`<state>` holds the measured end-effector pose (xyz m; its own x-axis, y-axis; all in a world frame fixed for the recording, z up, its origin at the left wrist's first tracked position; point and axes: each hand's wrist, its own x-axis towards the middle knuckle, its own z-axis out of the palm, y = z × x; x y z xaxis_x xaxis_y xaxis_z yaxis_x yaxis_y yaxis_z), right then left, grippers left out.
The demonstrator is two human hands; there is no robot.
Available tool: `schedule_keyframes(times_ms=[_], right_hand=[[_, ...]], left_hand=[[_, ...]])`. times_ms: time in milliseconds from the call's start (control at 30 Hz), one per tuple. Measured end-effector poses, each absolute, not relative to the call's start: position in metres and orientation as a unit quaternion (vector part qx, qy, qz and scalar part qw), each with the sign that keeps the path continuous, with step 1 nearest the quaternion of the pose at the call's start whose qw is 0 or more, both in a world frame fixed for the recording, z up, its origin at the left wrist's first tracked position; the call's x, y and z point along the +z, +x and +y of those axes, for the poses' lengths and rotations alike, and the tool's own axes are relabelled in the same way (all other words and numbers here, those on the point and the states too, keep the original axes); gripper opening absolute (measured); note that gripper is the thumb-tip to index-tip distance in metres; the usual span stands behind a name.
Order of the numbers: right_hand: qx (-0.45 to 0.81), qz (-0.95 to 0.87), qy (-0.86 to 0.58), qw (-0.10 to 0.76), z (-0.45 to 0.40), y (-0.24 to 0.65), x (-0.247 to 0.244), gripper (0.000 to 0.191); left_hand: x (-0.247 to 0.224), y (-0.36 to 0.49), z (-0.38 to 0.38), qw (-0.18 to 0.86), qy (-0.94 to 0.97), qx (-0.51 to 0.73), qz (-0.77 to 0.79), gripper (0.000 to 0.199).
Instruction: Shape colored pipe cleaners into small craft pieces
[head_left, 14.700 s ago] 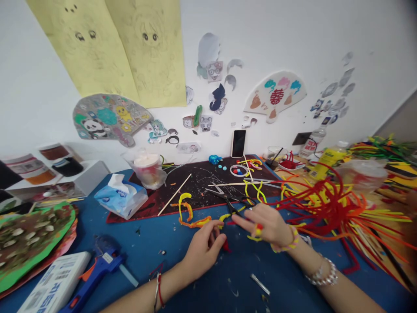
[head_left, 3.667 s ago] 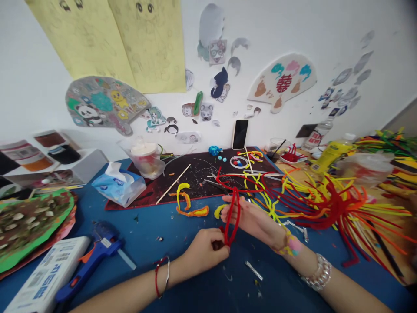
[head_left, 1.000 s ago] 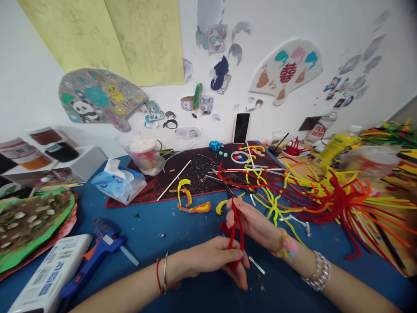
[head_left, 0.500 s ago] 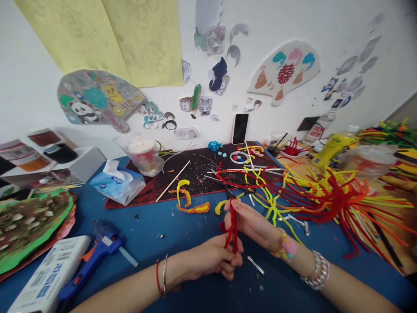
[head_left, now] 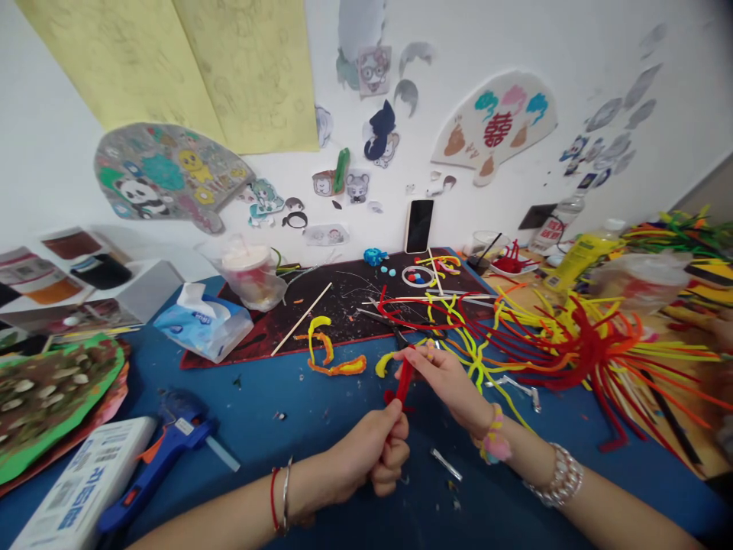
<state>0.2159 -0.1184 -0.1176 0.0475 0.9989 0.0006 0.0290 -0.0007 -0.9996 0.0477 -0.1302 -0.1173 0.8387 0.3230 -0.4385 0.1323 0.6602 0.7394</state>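
Observation:
A red pipe cleaner (head_left: pixel 405 380), bent back on itself into several close strands, stretches between my two hands over the blue table. My left hand (head_left: pixel 375 451) is a closed fist around its lower end. At the upper end, the fingertips of my right hand (head_left: pixel 443 378) pinch it. Just beyond lie scissors (head_left: pixel 396 330), partly hidden by my right hand, and a yellow curled piece (head_left: pixel 383 365). Left of these rest orange and yellow curled pipe cleaners (head_left: pixel 337 365). A small silvery strip (head_left: pixel 447 464) lies below my right hand.
Red, yellow and orange pipe cleaners (head_left: pixel 595 347) spread over the right side. A blue glue gun (head_left: pixel 166 451) and a white box (head_left: pixel 85 489) lie at left, near a tissue pack (head_left: pixel 203 325). Behind stand a cup (head_left: pixel 249 271), a phone (head_left: pixel 420 226) and a yellow bottle (head_left: pixel 584 256).
My left hand has closed into a tighter fist with its thumb up along the pipe cleaner. The red strands, apart before, now lie close together. The view has shifted slightly.

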Motion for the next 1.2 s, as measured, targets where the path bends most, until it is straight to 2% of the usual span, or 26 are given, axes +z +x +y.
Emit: schedule_keyframes(times_ms=[267, 467, 600, 667, 833, 900, 1067, 1200], right_hand=[[0.371, -0.58, -0.538, 0.486, -0.123, 0.215, -0.111, 0.029], [0.297, -0.62, -0.541, 0.485, -0.126, 0.214, -0.112, 0.019], [0.317, -0.605, -0.551, 0.48, -0.12, 0.219, -0.114, 0.026], [0.287, -0.633, -0.561, 0.45, -0.114, 0.225, -0.117, 0.03], [0.02, -0.741, -0.604, 0.294, -0.103, 0.241, -0.131, 0.027], [-0.036, -0.749, -0.619, 0.234, -0.102, 0.244, -0.137, 0.031], [-0.093, -0.719, -0.669, 0.167, -0.105, 0.248, -0.138, 0.031], [-0.081, -0.721, -0.681, 0.097, -0.105, 0.261, -0.128, 0.036]], left_hand=[[-0.133, 0.054, -0.132, 0.851, 0.436, 0.161, 0.244, 0.036], [-0.127, 0.05, -0.13, 0.877, 0.395, 0.123, 0.242, 0.027], [-0.116, 0.046, -0.127, 0.872, 0.394, 0.104, 0.271, 0.025], [-0.114, 0.045, -0.127, 0.864, 0.405, 0.101, 0.281, 0.026], [-0.119, 0.048, -0.129, 0.813, 0.471, 0.137, 0.315, 0.031], [-0.122, 0.049, -0.13, 0.789, 0.508, 0.148, 0.311, 0.031], [-0.124, 0.049, -0.131, 0.725, 0.601, 0.13, 0.31, 0.036], [-0.124, 0.048, -0.132, 0.722, 0.604, 0.139, 0.308, 0.037]])
